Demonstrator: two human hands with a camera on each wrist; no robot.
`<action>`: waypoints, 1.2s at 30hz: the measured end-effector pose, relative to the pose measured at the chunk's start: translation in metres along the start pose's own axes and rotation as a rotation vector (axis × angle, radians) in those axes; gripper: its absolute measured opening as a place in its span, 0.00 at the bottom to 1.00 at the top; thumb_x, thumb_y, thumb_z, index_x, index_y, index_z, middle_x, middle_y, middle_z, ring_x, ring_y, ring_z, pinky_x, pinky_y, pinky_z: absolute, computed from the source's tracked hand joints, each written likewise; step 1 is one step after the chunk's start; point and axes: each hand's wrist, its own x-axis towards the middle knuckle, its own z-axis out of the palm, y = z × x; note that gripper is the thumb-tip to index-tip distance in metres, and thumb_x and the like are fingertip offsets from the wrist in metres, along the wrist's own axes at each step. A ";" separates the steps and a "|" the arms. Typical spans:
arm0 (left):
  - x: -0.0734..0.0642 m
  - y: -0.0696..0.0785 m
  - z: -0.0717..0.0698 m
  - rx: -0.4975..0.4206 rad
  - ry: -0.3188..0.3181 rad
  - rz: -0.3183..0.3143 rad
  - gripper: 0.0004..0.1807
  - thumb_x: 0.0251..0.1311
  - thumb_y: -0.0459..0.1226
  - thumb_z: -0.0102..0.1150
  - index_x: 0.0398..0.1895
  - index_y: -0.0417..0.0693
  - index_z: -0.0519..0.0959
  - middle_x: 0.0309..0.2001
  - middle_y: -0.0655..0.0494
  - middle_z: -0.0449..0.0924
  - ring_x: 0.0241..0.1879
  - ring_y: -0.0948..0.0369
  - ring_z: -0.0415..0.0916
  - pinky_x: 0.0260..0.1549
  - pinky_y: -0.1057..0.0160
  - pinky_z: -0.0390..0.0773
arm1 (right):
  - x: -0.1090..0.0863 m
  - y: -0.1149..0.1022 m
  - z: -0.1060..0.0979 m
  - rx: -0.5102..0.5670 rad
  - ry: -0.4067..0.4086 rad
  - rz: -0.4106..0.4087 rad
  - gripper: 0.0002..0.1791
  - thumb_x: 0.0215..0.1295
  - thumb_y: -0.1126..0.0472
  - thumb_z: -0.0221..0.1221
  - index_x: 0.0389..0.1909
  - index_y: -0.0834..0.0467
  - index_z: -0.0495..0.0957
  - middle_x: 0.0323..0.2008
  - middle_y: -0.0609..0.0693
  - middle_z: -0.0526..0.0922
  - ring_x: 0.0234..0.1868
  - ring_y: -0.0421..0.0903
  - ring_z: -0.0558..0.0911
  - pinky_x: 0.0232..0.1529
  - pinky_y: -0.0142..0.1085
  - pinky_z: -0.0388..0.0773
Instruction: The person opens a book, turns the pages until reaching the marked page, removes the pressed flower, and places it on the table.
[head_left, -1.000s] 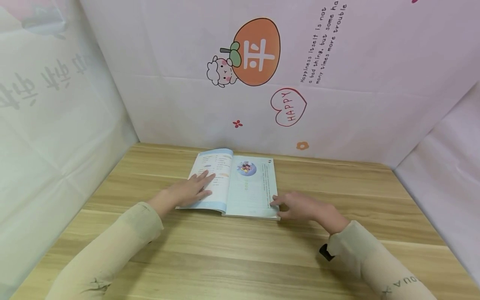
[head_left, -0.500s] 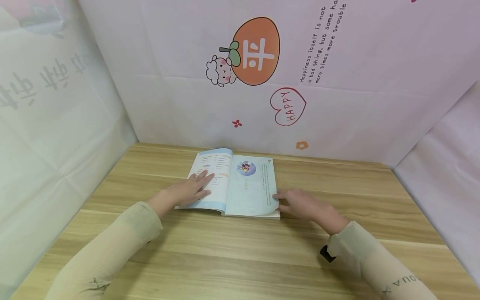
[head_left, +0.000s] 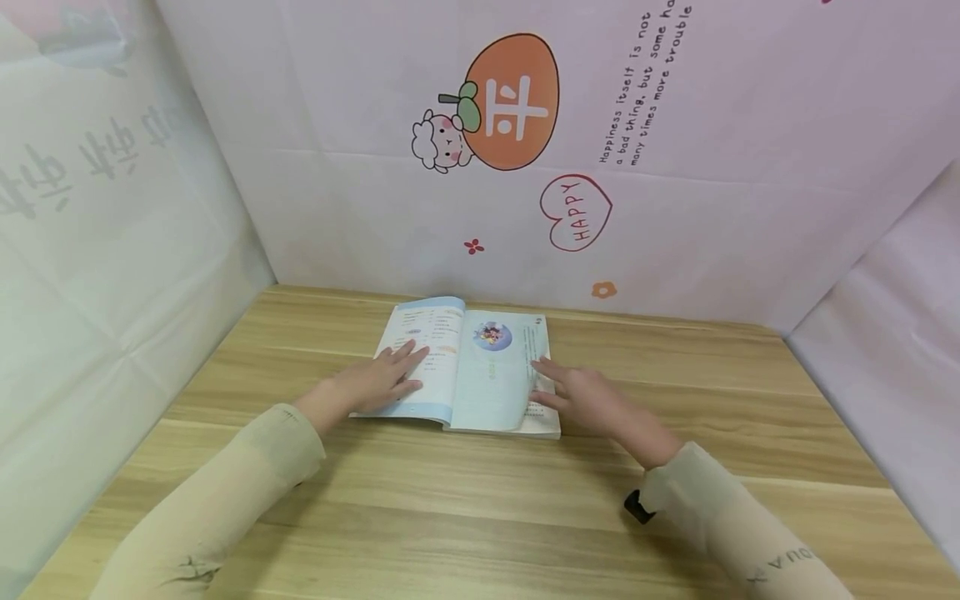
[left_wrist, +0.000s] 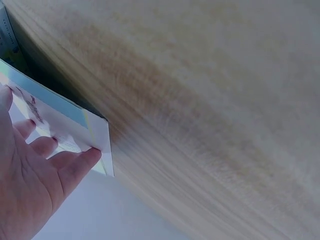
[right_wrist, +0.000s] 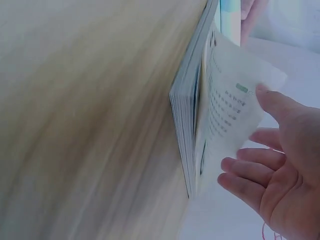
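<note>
An open paperback book [head_left: 459, 375] lies flat on the wood-grain worktop [head_left: 465, 517], close to its far edge and left of that edge's middle. Its left page [head_left: 427, 321] is white with blue bands at both ends. The pale blue right page [head_left: 491, 400], which bears a round picture [head_left: 492, 337], lifts and curls at its outer side, baring a strip of white printed page [head_left: 544, 421] underneath.

The left hand [head_left: 381, 381] rests on the left page with its fingers spread and grasping nothing. The right hand [head_left: 590, 398] is at the curled page. The right wrist view shows its thumb touching the printed underside and the other fingers loosely extended near the page's edge; whether they pinch the paper or only push it cannot be told.

Both arms reach in from the near edge in cream sleeves [head_left: 202, 508], and a black object [head_left: 639, 507] shows at the right cuff.

Beyond the far edge stands a white sheet [head_left: 360, 217] printed with an orange fruit [head_left: 512, 102], a cartoon sheep [head_left: 442, 143], a red "HAPPY" heart [head_left: 576, 212] and small flowers. More white sheeting [head_left: 97, 275] flanks the left and right edges.
</note>
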 end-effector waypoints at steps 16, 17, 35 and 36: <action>-0.003 0.002 -0.001 -0.025 -0.010 -0.013 0.36 0.69 0.57 0.34 0.74 0.60 0.39 0.74 0.52 0.33 0.69 0.42 0.40 0.60 0.40 0.54 | 0.013 -0.023 0.022 0.170 -0.160 -0.208 0.43 0.62 0.47 0.58 0.72 0.55 0.47 0.72 0.46 0.44 0.69 0.37 0.47 0.62 0.33 0.58; -0.003 0.002 -0.001 -0.027 -0.014 -0.020 0.36 0.69 0.57 0.33 0.74 0.61 0.38 0.74 0.53 0.32 0.69 0.42 0.39 0.60 0.40 0.54 | 0.013 -0.024 0.024 0.168 -0.161 -0.209 0.43 0.62 0.47 0.58 0.72 0.55 0.47 0.72 0.46 0.44 0.69 0.37 0.48 0.62 0.33 0.59; -0.003 0.003 -0.002 -0.017 -0.003 -0.016 0.35 0.69 0.57 0.34 0.74 0.58 0.41 0.74 0.52 0.34 0.69 0.41 0.41 0.59 0.40 0.55 | 0.016 -0.037 0.029 0.112 -0.119 -0.219 0.41 0.66 0.42 0.52 0.73 0.47 0.43 0.73 0.46 0.36 0.69 0.43 0.52 0.64 0.40 0.56; -0.003 0.003 -0.002 -0.017 -0.004 -0.017 0.35 0.69 0.57 0.34 0.74 0.58 0.41 0.74 0.52 0.34 0.69 0.42 0.41 0.59 0.40 0.55 | 0.017 -0.038 0.029 0.113 -0.119 -0.219 0.41 0.66 0.43 0.52 0.73 0.47 0.43 0.73 0.46 0.36 0.69 0.43 0.52 0.64 0.40 0.56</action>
